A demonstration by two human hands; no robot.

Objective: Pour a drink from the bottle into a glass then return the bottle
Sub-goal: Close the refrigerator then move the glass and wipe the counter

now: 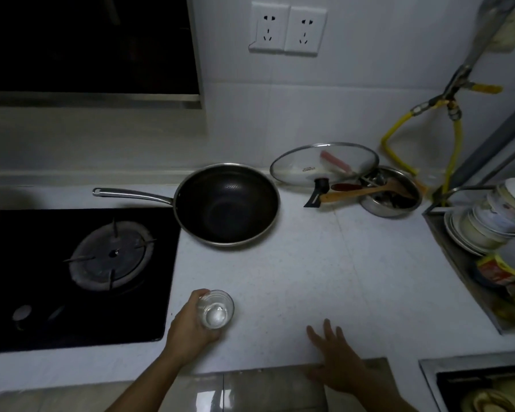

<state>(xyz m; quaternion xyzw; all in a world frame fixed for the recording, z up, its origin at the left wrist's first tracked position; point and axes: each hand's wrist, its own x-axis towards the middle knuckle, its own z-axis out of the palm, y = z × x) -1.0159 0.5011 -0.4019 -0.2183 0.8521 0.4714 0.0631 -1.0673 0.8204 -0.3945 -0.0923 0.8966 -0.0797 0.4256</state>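
Observation:
A clear drinking glass [217, 309] stands upright on the white counter [324, 278] near its front edge, just right of the stove. My left hand [191, 325] is wrapped around the glass from the left. My right hand [339, 361] hovers flat over the counter's front edge with fingers spread and nothing in it. No bottle is in view.
A black gas stove [72, 272] fills the left side. A dark wok [226, 203] sits behind the glass. Farther right lie a glass lid [324, 165] and a steel bowl with utensils [390, 193]. A dish rack with stacked plates [488, 227] stands at the right edge.

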